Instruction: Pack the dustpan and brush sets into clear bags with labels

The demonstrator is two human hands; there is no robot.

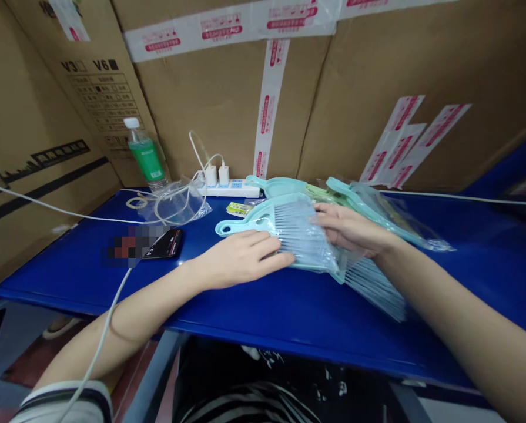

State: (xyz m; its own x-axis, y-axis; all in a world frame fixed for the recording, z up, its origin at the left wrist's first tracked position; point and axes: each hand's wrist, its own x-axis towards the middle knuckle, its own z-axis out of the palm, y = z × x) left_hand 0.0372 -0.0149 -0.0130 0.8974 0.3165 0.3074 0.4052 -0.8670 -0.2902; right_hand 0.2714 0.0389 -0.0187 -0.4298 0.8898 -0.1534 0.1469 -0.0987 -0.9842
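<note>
A light-blue hand brush with pale bristles [304,232] lies over a matching dustpan [227,227], with clear plastic film around them. My left hand [249,258] rests on the near side of this set, fingers loosely extended and the thumb lying apart over the bristles. At the right end of the bristles, my right hand [348,229] has its fingers curled around the film-covered edge. Below my right wrist, a second set of bristles [375,288] spreads over the table. Another bagged light-blue dustpan [377,214] lies behind my right forearm.
A white power strip [231,188] with two chargers stands along the cardboard boxes [227,100]. A green-labelled bottle [146,155] is at back left. A phone [163,244] and loose white cables lie on the blue table [69,264]. Another light-blue dustpan [284,187] lies behind.
</note>
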